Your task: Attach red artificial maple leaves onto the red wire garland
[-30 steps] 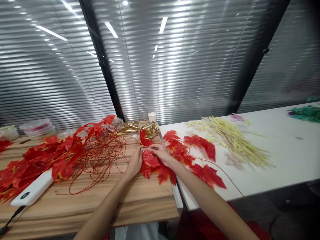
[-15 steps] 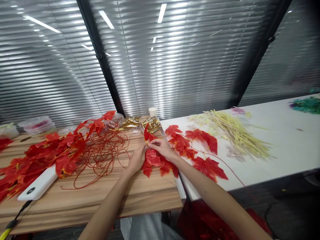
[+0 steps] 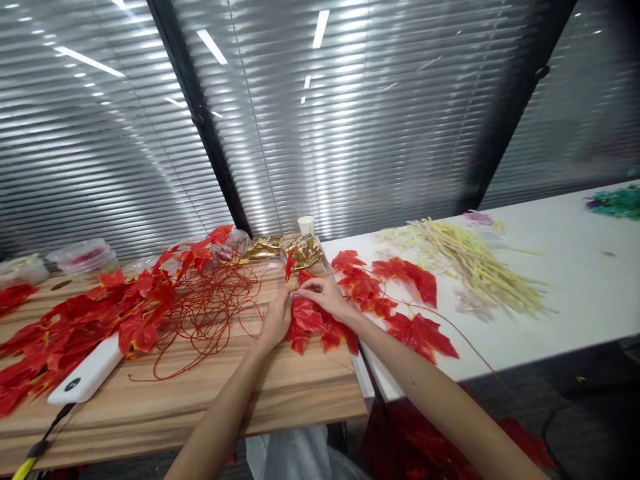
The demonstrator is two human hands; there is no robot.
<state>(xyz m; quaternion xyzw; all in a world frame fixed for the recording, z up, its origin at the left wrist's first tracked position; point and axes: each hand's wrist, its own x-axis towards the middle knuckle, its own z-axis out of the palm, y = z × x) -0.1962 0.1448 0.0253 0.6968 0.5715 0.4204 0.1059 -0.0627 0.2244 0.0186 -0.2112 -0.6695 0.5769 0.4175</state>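
Between my hands, over the wooden table, is a red artificial maple leaf (image 3: 290,264) seen nearly edge-on, its yellowish stem at my fingertips. My left hand (image 3: 278,316) is closed, pinching at the stem. My right hand (image 3: 324,295) meets it there with thumb and forefinger pressed together; the fine contact with stem and cord is too small to make out. More red maple leaves (image 3: 306,321) hang or lie just below my fingers. A thin red cord (image 3: 453,328) runs right from my hands past several leaves (image 3: 421,335) on the white table.
A tangle of red cord (image 3: 213,303) and a heap of red leaves (image 3: 95,313) lie left on the wooden table (image 3: 200,413). Nearby are a white power bank (image 3: 90,373), plastic tubs (image 3: 84,257), gold wrappers (image 3: 304,252) and a paper cup (image 3: 306,225). Yellow strips (image 3: 480,267) lie right.
The leaf between my fingers has turned and now shows narrower. Both hands stay at nearly the same spot. The whole view has shifted slightly.
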